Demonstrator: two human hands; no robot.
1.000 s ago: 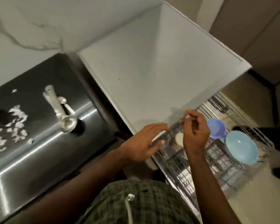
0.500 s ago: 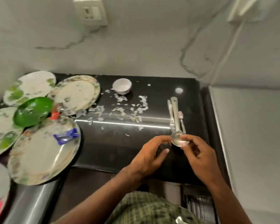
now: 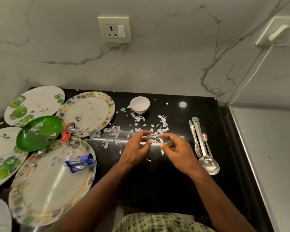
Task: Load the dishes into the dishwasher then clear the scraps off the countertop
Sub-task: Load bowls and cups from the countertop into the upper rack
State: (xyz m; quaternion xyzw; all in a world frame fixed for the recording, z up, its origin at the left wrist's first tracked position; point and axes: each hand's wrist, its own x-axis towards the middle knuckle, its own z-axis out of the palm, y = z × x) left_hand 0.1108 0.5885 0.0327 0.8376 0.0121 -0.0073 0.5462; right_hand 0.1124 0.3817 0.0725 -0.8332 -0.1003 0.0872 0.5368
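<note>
Torn paper scraps (image 3: 137, 118) lie scattered across the middle of the black countertop (image 3: 166, 181). My left hand (image 3: 137, 148) and my right hand (image 3: 176, 151) hover side by side over them, fingers loosely curved, fingertips facing each other around a few scraps (image 3: 153, 136). Neither hand grips anything I can see. A small white bowl (image 3: 139, 104) stands behind the scraps. A large steel spoon (image 3: 208, 163), a fork (image 3: 195, 139) and a small spoon (image 3: 205, 138) lie to the right of my right hand. Several dirty plates crowd the left side.
A green bowl (image 3: 38, 133) rests among patterned plates (image 3: 87, 113), (image 3: 34, 102), (image 3: 45, 190). A blue wrapper (image 3: 80, 162) lies on the near plate, a red wrapper (image 3: 67, 133) beside the bowl. A white appliance top (image 3: 266, 156) borders the counter on the right. The marble wall has a socket (image 3: 114, 30).
The view swung from the wire dish rack on the right to the countertop. Both hands moved left, from over the rack, past the large spoon's bowl, to the scraps.
</note>
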